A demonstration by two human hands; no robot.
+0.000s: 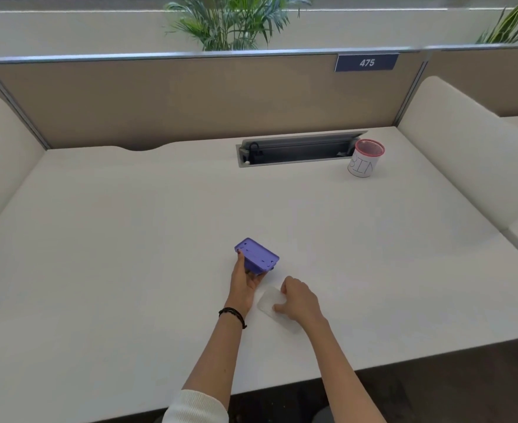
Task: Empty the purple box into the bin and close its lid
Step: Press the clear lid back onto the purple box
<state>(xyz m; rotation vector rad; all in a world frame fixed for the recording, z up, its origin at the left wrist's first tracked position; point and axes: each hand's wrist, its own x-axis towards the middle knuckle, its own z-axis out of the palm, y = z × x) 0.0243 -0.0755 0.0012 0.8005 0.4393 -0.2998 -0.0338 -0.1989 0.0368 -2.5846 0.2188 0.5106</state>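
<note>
My right hand (pixel 297 300) is pressing flat on the clear lid (pixel 270 302); beside it, my left hand (pixel 247 280) is gripping the tipped purple box (pixel 256 254).

Box (pixel 256 256) sits near the desk's (pixel 129 224) front centre, tilted, in the left hand (pixel 245 280). Lid (pixel 271 302) lies just right of it and nearer, under the right hand (pixel 297 300). Bin (pixel 364 158) stands far back right, beside the cable tray's (pixel 297 149) right end.

We see an office: a white desk (pixel 129 239) walled by partition panels (pixel 175 102), a numbered placard (pixel 366 62), a cable hatch (pixel 300 152).
</note>
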